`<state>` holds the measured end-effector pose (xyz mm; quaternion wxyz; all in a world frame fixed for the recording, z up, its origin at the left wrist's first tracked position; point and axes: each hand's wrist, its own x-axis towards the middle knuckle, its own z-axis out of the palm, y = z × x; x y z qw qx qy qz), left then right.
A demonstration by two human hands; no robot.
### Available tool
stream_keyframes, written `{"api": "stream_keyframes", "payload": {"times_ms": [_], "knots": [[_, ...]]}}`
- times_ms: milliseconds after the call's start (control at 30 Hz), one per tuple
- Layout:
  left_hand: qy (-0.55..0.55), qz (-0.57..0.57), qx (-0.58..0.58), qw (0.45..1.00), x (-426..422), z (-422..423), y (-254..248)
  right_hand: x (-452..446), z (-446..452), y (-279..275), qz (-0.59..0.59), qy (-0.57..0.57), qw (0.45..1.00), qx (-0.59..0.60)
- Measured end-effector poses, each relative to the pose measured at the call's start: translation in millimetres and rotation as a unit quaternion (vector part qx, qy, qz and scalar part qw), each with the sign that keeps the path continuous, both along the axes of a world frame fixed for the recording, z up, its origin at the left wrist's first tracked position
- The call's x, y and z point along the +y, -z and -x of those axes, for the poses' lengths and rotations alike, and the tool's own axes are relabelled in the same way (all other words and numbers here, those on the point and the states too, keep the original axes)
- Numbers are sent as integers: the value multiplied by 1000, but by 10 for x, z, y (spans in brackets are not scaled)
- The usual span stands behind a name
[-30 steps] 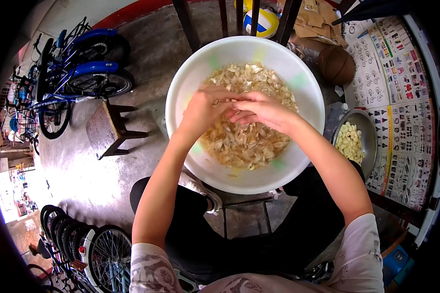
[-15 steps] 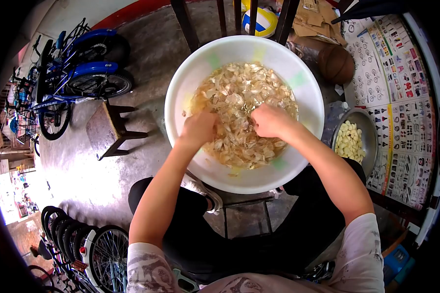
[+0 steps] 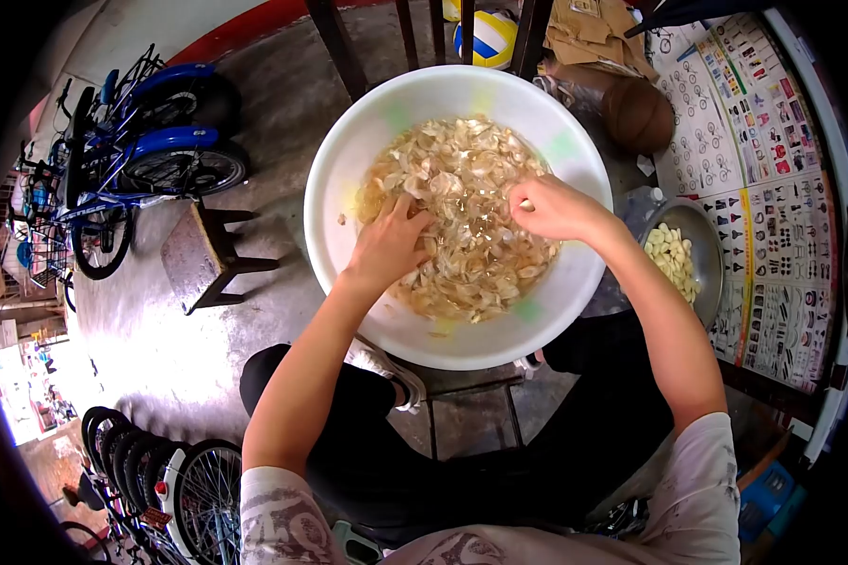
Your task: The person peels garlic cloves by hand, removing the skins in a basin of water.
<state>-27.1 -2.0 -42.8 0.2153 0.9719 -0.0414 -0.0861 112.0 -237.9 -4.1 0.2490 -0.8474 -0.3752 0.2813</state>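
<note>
A large white basin (image 3: 339,155) holds water covered with floating garlic skins (image 3: 462,282). At the left of the skins, my left hand (image 3: 391,242) dips its spread fingers among them, and nothing shows in its grasp. My right hand (image 3: 548,207) is closed above the right part of the skins, with a pale garlic clove (image 3: 527,204) pinched at its fingertips. Right of the basin, a metal bowl (image 3: 709,252) holds several peeled garlic cloves (image 3: 670,256).
Bicycles (image 3: 174,155) and a small wooden stool (image 3: 196,256) stand at the left. Dark bars (image 3: 405,36) rise behind the basin, near a volleyball (image 3: 492,40). A brown basketball (image 3: 638,115) and a printed poster (image 3: 773,217) are at the right.
My hands were together over the basin, then both dipped into the skins. Now they are farther apart; the left has opened, and the right has lifted with a clove. The view has shifted slightly.
</note>
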Motion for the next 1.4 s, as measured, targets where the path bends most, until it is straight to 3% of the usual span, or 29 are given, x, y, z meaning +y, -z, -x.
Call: {"api": "stream_keyframes", "payload": {"times_ms": [67, 167, 200, 267, 333, 500, 567, 600, 633, 667, 700, 767, 833, 867, 900, 1000, 1067, 1167, 1233, 1333, 1400], "knots": [[1, -11, -14, 1000, -8, 5, 17, -4, 24, -74, 78, 81, 994, -21], [16, 7, -17, 1000, 1, -28, 24, -154, -34, -153, 68, 116, 991, 6], [30, 34, -6, 999, 8, -53, 17, -268, -95, -172, 68, 118, 991, 5], [15, 54, -23, 998, -70, -76, -126, -607, -239, -219, -41, 26, 999, 12], [-1, 75, -39, 996, -134, -94, -151, -900, -301, -501, 4, 34, 999, -18], [19, -20, -141, 990, -184, -115, -44, -1909, -399, -894, 25, 177, 982, 64], [-6, -44, -137, 990, -207, -130, -86, -2168, -437, -907, 290, 278, 910, 103], [-31, -66, -133, 988, -231, -135, -103, -2306, -389, -791, 291, 280, 909, 104], [-29, -64, -134, 988, -243, -147, -103, -2333, -283, -639, 282, 220, 932, -53], [-54, -65, -135, 987, -237, -163, -101, -2337, -295, -582, 284, 198, 930, -123], [-82, -67, -137, 985, -224, -182, -103, -2236, -275, -590, 288, 178, 920, -195], [-111, -69, -110, 985, -210, -208, -183, -1522, -166, -795, 243, 193, 927, -211], [-134, -70, -80, 985, -181, -224, -207, -1054, -129, -618, 44, 182, 974, -129], [-135, -84, -62, 985, -140, -231, -200, -752, -6, -633, 31, 196, 977, -77], [-137, -98, -45, 985, -97, -238, -194, -559, 75, -519, 41, 131, 979, -148], [-126, -133, 3, 983, 44, -222, -100, -45, 292, -4, -36, -8, 989, -146], [-119, -148, -3, 982, 158, -193, -18, 215, 451, 151, 2, -26, 997, -71], [-134, -147, -26, 980, 212, -170, -61, 483, 533, 482, -44, -39, 994, -94], [-156, -132, -45, 978, 227, -158, -161, 694, 521, 539, -146, -5, 984, -104], [-154, -92, -22, 984, 263, -120, -257, 834, 543, 551, -82, -9, 989, -121], [-133, -57, -91, 985, 285, -101, -246, 898, 549, 598, -49, -21, 989, -139]]}}
